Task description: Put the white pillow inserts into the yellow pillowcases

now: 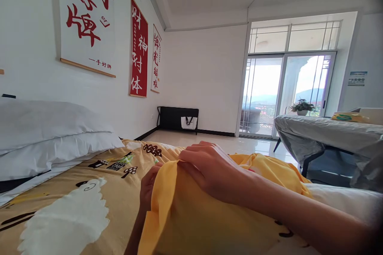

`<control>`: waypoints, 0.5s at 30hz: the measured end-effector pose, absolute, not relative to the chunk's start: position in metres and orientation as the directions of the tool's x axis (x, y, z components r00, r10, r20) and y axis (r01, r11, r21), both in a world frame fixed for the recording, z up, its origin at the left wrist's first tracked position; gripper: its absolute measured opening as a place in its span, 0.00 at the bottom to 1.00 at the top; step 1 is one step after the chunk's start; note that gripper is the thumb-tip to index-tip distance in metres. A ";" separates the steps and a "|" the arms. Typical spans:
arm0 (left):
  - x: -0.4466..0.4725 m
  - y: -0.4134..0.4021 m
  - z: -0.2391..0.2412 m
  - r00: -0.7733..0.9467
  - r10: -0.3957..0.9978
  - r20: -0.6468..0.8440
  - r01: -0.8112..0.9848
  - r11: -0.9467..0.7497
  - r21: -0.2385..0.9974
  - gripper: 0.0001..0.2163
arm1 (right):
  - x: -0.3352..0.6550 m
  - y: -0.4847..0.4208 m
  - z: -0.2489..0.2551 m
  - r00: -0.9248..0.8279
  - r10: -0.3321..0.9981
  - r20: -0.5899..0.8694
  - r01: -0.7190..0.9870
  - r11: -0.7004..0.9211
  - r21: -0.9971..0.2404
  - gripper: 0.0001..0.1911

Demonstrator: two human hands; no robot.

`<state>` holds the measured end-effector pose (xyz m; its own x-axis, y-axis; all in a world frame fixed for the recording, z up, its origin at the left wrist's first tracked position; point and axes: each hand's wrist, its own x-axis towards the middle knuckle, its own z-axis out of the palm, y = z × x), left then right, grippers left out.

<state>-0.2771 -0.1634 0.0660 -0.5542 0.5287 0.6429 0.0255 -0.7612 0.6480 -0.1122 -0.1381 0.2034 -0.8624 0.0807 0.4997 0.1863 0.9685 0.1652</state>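
On patterned bedcover, left hand and right hand gripping yellow fabric

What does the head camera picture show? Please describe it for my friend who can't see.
The right hand and the left hand grip the edge of a yellow cloth over a sheep-print bed cover. White pillows lie to the left; calligraphy scrolls hang on the wall above them.

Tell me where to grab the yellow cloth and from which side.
Probably best to grip the yellow cloth along its raised top edge, coming from above. That edge stands in a ridge off the bed, where the right hand pinches it and the left hand sits under the fold.
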 end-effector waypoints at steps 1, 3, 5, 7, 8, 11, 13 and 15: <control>-0.278 -0.166 0.066 -0.528 0.541 0.655 -0.011 -0.775 0.632 0.13 | -0.111 -0.139 0.204 -0.857 0.094 0.506 0.178 0.976 0.121 0.13; -0.280 -0.170 0.064 -0.476 0.564 0.675 -0.068 -0.788 0.611 0.08 | -0.108 -0.142 0.204 -0.847 0.099 0.522 0.162 0.984 0.076 0.14; -0.284 -0.172 0.063 -0.447 0.554 0.702 -0.079 -0.806 0.586 0.06 | -0.107 -0.145 0.203 -0.840 0.089 0.535 0.150 0.986 0.071 0.16; -0.291 -0.171 0.060 -0.449 0.530 0.719 -0.080 -0.826 0.559 0.07 | -0.107 -0.148 0.201 -0.834 0.062 0.549 0.126 0.989 0.080 0.16; -0.294 -0.170 0.059 -0.465 0.519 0.717 -0.087 -0.833 0.546 0.08 | -0.107 -0.149 0.199 -0.833 0.049 0.552 0.113 0.990 0.083 0.16; -0.302 -0.165 0.053 -0.512 0.548 0.661 -0.146 -0.814 0.562 0.09 | -0.108 -0.153 0.194 -0.840 0.011 0.542 0.072 0.993 0.091 0.17; -0.305 -0.162 0.048 -0.499 0.617 0.608 -0.213 -0.768 0.604 0.10 | -0.107 -0.157 0.191 -0.848 -0.012 0.529 0.050 0.993 0.102 0.16; -0.305 -0.159 0.046 -0.419 0.710 0.567 -0.234 -0.687 0.688 0.11 | -0.106 -0.161 0.190 -0.850 -0.032 0.525 0.027 0.994 0.104 0.15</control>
<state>-0.3047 -0.1595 0.0463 -0.4189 0.7096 0.5665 -0.2343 -0.6873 0.6876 -0.1057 -0.1606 0.1903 -0.8504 -0.0318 0.5252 0.0267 0.9943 0.1035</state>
